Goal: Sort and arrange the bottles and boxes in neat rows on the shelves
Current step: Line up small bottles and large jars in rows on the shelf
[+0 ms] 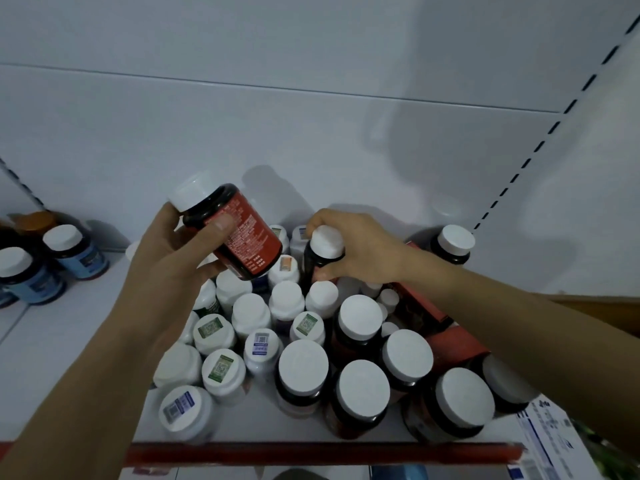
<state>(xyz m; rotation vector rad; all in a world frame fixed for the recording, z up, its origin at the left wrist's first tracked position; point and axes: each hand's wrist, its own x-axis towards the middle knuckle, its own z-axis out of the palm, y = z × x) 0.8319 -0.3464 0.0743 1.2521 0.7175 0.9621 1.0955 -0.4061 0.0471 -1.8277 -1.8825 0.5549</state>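
Note:
My left hand [173, 268] holds a dark bottle with a red label [242, 233] and a white cap, lifted and tilted above the shelf. To its right, my right hand [360, 251] grips a slimmer dark bottle [320, 254] by its neck, just under its white cap. Below both hands stand several white-capped bottles [301, 368] crowded on the white shelf [242, 424]: small white ones on the left, larger dark ones on the right. Red boxes [446, 344] lie among them at the right.
Two blue-labelled bottles [74, 254] stand at the far left by the back wall. One dark bottle [453, 245] stands alone at the back right. A red strip [311, 452] edges the shelf front. A white and blue box [547, 441] sits at the lower right.

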